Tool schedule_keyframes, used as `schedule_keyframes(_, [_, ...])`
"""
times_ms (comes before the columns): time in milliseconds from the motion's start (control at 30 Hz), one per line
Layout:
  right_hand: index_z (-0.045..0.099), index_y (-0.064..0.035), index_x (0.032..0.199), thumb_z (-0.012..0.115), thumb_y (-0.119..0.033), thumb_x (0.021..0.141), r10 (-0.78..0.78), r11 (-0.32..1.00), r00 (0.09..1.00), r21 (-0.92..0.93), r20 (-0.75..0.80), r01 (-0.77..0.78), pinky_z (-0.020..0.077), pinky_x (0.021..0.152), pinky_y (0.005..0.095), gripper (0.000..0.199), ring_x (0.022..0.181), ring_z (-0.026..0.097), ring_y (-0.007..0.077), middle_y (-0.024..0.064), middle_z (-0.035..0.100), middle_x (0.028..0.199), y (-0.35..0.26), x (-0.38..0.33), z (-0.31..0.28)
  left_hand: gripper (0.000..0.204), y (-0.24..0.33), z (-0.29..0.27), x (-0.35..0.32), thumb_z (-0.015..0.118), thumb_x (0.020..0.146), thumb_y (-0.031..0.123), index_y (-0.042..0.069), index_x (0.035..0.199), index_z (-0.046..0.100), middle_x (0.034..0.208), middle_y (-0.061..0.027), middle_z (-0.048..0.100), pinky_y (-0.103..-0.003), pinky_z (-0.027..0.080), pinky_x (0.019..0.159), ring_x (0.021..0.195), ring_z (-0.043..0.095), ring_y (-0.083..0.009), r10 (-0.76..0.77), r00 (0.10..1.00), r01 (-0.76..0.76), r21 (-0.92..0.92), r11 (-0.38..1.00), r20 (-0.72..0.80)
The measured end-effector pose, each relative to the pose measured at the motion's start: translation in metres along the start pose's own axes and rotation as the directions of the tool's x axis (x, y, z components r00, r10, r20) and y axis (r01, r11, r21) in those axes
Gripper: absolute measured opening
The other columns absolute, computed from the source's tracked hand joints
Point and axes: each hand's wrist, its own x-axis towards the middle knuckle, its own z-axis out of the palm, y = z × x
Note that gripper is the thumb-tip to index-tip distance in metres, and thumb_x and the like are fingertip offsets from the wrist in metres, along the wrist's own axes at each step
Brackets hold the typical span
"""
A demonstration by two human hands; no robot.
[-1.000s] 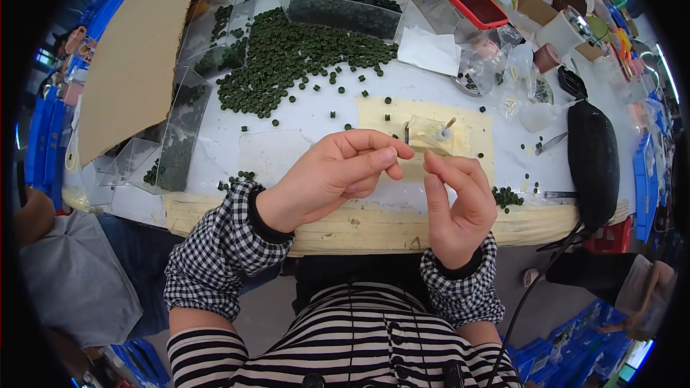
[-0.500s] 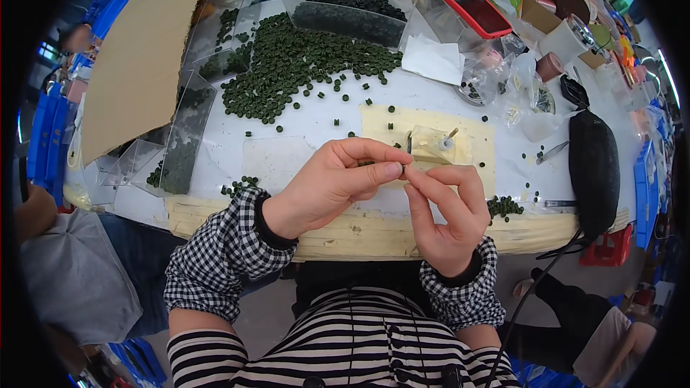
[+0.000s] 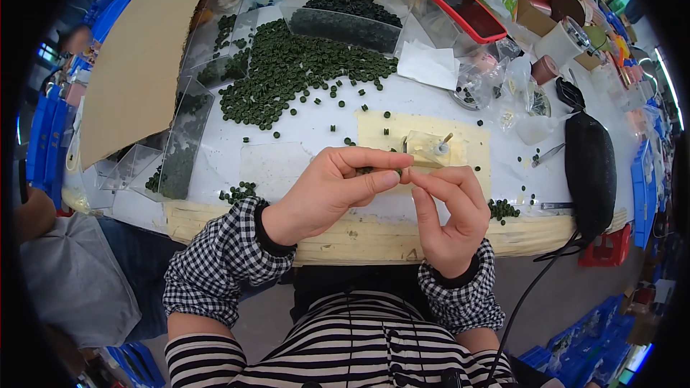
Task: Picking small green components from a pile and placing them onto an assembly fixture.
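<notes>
- The left hand (image 3: 323, 190) is in the middle of the frame. Its thumb and pointer finger are pinched around a little dark green bead (image 3: 365, 170), and a bit of the bead peeks out between them.
- The right hand (image 3: 456, 215) is just right of the middle. Its pointer fingertip touches the tips of the left fingers, and its thumb sits a little below. I can't tell if it holds anything, because that spot is too tiny to see.
- Both arms wear black and white checked sleeves (image 3: 219, 266).
- A big pile of green beads (image 3: 295, 65) lies on the white table (image 3: 215, 165), in the upper middle.
- More beads fill a clear box (image 3: 392, 32) at the top of that pile.
- One small bunch of beads (image 3: 241, 191) lies left of the left hand. Another small bunch (image 3: 503, 209) lies right of the right hand.
- Just above the right hand is a pale yellow block (image 3: 431, 151) with a little stick (image 3: 449, 138) poking up.
- A red phone (image 3: 460, 3) is at the upper right, with white paper (image 3: 428, 63) near its lower left.
- A black bag (image 3: 589, 165) sits at the far right.
- Brown cardboard (image 3: 140, 57) leans in the upper left.
</notes>
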Motion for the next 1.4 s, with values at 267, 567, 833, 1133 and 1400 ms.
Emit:
schedule_keyframes(267, [0.067,-0.0024,0.087,0.072,0.005,0.069,-0.021,0.999,1.0,-0.029,-0.004,0.021,0.0463,0.061,0.0289,0.02,0.072,0.058,0.0213,0.0081,0.06,0.082,0.0,0.002,0.003,0.024,-0.005,-0.002,-0.001,0.066,0.084,0.0,0.0,0.108,0.066,0.095,-0.0072,0.068,-0.018,0.047,0.069,0.08,0.06,-0.0074,0.143,0.99,-0.138,0.149,0.979,-0.019])
schedule_keyframes(567, [0.06,-0.0019,0.084,0.069,0.005,0.069,-0.002,0.998,0.998,-0.067,0.064,0.007,0.0449,0.063,0.0328,0.018,0.075,0.055,0.0254,0.0096,0.055,0.082,0.002,0.003,0.002,0.021,-0.003,0.002,-0.002,0.065,0.085,-0.002,-0.003,0.105,0.067,0.1,-0.0122,0.068,-0.025,0.051,0.085,0.093,0.064,-0.0131,0.18,0.983,-0.178,0.31,0.934,0.022])
schedule_keyframes(833, [0.057,-0.0018,0.084,0.066,0.005,0.071,0.011,0.996,0.991,-0.091,0.131,0.001,0.0451,0.064,0.0335,0.017,0.076,0.054,0.0273,0.011,0.054,0.082,0.002,0.003,-0.001,0.019,-0.006,0.001,-0.001,0.065,0.085,-0.002,-0.004,0.103,0.066,0.099,-0.0119,0.068,-0.023,0.052,0.082,0.09,0.064,-0.0123,0.152,0.988,-0.151,0.343,0.927,0.026])
schedule_keyframes(1133, [0.067,-0.0016,0.092,0.068,0.0,0.079,0.026,0.972,0.999,-0.233,-0.042,-0.035,0.0441,0.064,0.0301,0.013,0.075,0.055,0.0222,0.0095,0.057,0.083,0.007,0.042,-0.043,0.016,0.0,0.004,-0.002,0.063,0.088,0.002,-0.002,0.103,0.066,0.095,-0.0106,0.069,-0.016,0.042,0.058,0.079,0.062,-0.0063,0.138,0.988,-0.117,0.25,0.961,-0.068])
schedule_keyframes(1400, [0.067,-0.0034,0.088,0.07,-0.003,0.076,0.01,0.942,0.997,-0.336,0.071,0.014,0.043,0.068,0.0322,0.013,0.078,0.053,0.024,0.008,0.057,0.081,0.025,0.049,-0.03,0.016,0.0,0.0,0.001,0.062,0.09,0.005,-0.001,0.104,0.066,0.093,-0.0101,0.069,-0.017,0.031,0.049,0.059,0.045,-0.0003,0.124,0.989,-0.107,0.187,0.977,-0.084])
